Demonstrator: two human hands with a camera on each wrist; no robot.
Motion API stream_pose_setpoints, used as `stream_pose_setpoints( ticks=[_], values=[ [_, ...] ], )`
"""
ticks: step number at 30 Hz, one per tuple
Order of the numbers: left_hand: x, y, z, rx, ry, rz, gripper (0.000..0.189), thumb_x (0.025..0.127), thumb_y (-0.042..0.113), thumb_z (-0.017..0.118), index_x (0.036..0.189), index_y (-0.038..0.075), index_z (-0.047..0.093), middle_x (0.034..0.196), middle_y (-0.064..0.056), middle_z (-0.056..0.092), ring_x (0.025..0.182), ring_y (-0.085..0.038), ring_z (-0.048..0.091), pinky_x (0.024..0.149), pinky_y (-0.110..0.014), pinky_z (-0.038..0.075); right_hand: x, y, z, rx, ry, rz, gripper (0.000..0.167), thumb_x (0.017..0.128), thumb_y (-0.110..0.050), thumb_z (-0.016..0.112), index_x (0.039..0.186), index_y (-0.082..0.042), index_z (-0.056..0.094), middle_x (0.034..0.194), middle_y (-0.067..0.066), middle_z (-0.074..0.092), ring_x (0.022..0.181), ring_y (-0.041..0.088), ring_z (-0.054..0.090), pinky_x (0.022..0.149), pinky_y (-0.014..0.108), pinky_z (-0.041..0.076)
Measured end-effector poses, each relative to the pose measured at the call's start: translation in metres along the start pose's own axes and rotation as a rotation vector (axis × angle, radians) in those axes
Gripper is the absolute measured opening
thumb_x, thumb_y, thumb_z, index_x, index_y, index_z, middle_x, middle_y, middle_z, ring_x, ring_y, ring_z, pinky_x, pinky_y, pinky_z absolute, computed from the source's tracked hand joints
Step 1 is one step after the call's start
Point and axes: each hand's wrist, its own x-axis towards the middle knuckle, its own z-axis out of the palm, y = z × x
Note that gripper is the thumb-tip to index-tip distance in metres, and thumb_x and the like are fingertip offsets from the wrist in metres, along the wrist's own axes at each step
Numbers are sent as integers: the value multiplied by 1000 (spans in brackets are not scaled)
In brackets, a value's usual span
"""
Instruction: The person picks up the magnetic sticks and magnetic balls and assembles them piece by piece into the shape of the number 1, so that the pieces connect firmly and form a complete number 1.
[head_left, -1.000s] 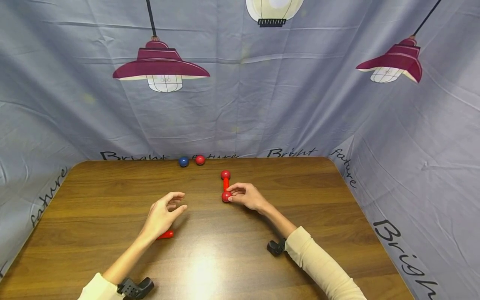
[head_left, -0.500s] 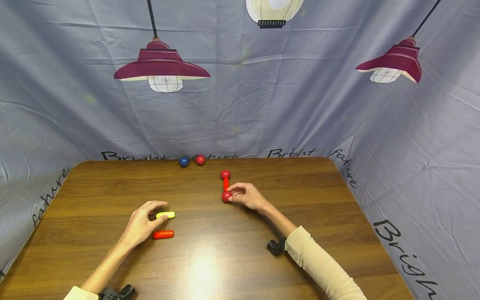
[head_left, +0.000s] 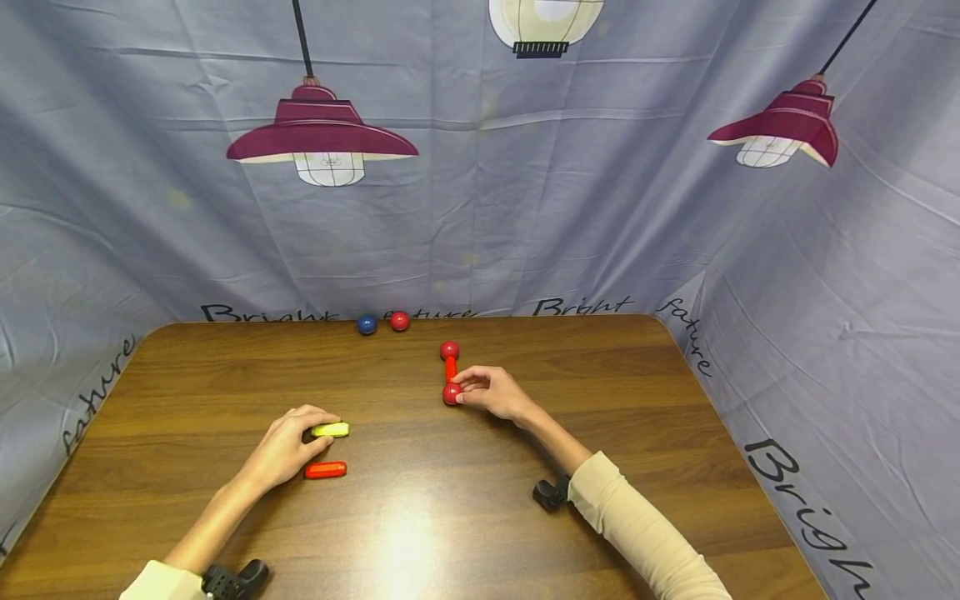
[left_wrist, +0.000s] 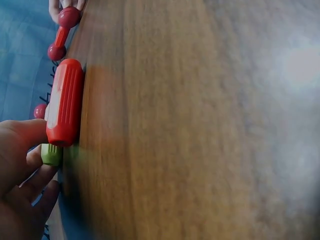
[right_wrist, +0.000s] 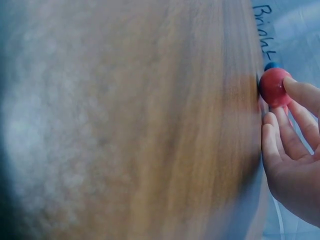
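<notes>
My left hand (head_left: 281,450) is low over the left half of the table, thumb and fingers on either side of a short yellow-green rod (head_left: 332,430), pinching it. Closer to me lies a loose red grooved rod (head_left: 326,470), which looms large in front of the yellow-green one in the left wrist view. Right of centre, my right hand (head_left: 495,393) pinches the near red ball (head_left: 451,394) of a dumbbell-like piece. That piece has a red rod (head_left: 451,370) in the middle and another red ball (head_left: 449,351) at its far end.
At the table's back edge sit a blue ball (head_left: 367,324) and a loose red ball (head_left: 400,321), side by side. Behind and beside the wooden table (head_left: 600,375) hangs a grey-blue curtain (head_left: 525,225) printed with lamps and lettering.
My left hand has moved left and toward me, uncovering both loose rods, and its fingers have closed in on the yellow-green rod. My right hand stays on the red ball.
</notes>
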Motion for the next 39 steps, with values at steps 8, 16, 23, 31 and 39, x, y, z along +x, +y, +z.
stream_pose_setpoints(
  ticks=[8, 16, 23, 31, 39],
  values=[
    [6, 5, 3, -19, 15, -29, 28, 80, -1, 81, 106, 5, 75, 102, -7, 70, 96, -30, 65, 82, -50, 52, 0, -2, 0, -3, -8, -4, 29, 86, 4, 73, 114, 10, 66, 102, 20, 69, 92, 22, 67, 79, 25, 54],
    [21, 24, 10, -76, -1, -46, 27, 81, -1, 80, 105, 7, 74, 101, -3, 71, 93, -25, 64, 84, -49, 51, -6, -15, -1, 3, -8, -10, 29, 87, 3, 73, 114, 10, 66, 101, 20, 70, 94, 26, 67, 79, 25, 54],
    [34, 39, 23, -184, -43, -154, 25, 86, 3, 77, 110, 6, 73, 97, -4, 71, 87, -22, 65, 75, -41, 55, 1, -1, -1, 2, 1, 5, 27, 86, 0, 75, 112, 4, 68, 98, 10, 71, 90, 16, 67, 79, 26, 55],
    [54, 60, 37, -350, -85, -223, 27, 88, 5, 75, 114, -2, 69, 99, -9, 72, 88, -23, 70, 76, -35, 58, 1, -2, -2, -11, 4, 3, 27, 86, 0, 75, 112, 3, 69, 98, 9, 71, 91, 17, 67, 80, 26, 55],
    [63, 75, 53, -428, -149, -290, 27, 87, 8, 76, 110, -4, 70, 92, -6, 72, 81, -17, 70, 67, -27, 57, 1, -1, -2, -20, -1, 6, 28, 86, -2, 76, 112, 4, 69, 99, 9, 71, 92, 17, 67, 81, 27, 55]
  ],
)
